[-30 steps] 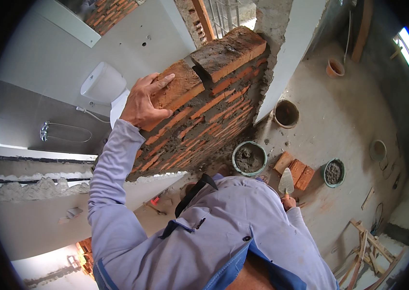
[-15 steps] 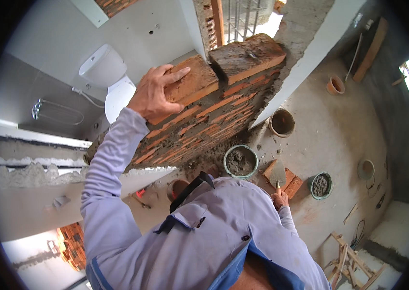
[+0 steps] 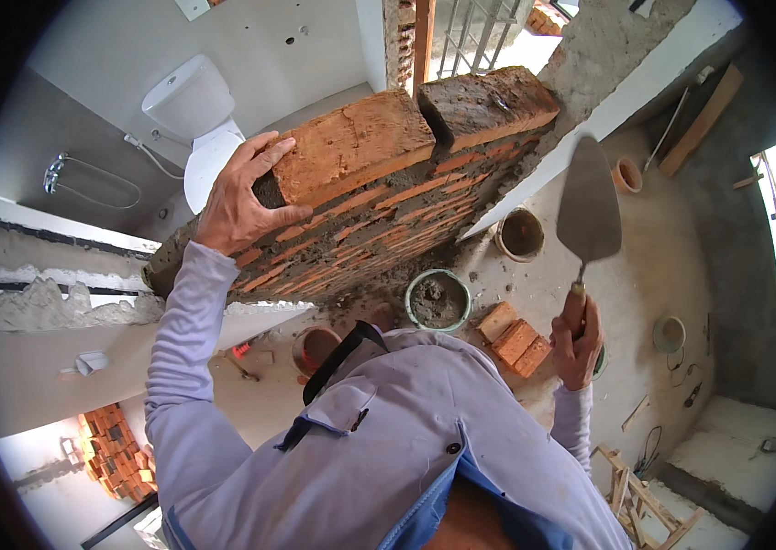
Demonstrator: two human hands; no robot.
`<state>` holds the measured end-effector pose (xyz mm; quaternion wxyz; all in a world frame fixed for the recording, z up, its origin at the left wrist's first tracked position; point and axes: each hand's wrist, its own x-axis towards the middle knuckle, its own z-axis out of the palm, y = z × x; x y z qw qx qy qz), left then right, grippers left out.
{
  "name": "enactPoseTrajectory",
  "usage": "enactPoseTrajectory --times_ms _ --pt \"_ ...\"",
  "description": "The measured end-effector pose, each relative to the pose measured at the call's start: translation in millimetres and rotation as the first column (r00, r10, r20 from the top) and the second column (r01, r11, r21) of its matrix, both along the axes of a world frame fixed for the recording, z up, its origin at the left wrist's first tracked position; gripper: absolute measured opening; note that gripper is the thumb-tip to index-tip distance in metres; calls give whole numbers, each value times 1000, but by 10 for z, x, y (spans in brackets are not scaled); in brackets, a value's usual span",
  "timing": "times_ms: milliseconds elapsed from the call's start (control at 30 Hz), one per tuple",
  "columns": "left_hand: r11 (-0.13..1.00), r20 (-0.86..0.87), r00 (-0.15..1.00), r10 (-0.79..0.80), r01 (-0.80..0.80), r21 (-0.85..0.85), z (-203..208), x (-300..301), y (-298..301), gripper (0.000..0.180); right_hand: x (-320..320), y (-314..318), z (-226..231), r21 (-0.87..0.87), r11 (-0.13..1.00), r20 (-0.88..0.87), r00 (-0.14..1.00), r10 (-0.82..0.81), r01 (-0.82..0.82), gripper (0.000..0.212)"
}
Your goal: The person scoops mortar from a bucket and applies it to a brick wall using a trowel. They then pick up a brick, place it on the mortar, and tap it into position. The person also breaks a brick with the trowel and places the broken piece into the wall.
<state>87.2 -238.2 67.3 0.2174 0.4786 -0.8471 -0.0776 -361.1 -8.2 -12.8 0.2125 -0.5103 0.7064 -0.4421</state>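
Note:
My left hand (image 3: 246,197) grips the near end of an orange brick (image 3: 356,142) on top of a brick wall (image 3: 360,234). The fingers lie over the end and the thumb presses along the front side. A darker brick (image 3: 489,105) lies beyond it in the same row, with a narrow gap between the two. In my right hand (image 3: 579,344) is a pointing trowel (image 3: 588,206), held by its wooden handle. Its broad grey blade points up and away from me, and I see no heap of mortar on it.
A green-rimmed tub of mortar (image 3: 438,301) stands at the wall's foot, beside loose bricks (image 3: 518,344). A dark bucket (image 3: 520,235) and a reddish bucket (image 3: 316,348) are nearby. Behind the wall is a white toilet (image 3: 191,96). Wooden scraps (image 3: 631,500) lie low right.
My right hand has lifted the trowel from beside the floor bricks to near chest height. My left hand has slid from the brick's top back to its near end.

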Motion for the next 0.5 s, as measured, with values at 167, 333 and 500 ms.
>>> enactPoseTrajectory --times_ms 167,333,500 --pt "999 -166 985 49 -46 21 -107 -7 0 92 527 -723 1181 -101 903 -465 822 328 -418 50" --pt "997 -177 982 61 -69 -38 -168 56 -3 91 1001 -1300 1812 -42 749 -643 591 486 -662 50" --pt "995 -204 976 77 -87 -42 -222 38 41 92 1373 -1550 1818 -113 717 -660 592 463 -687 47"
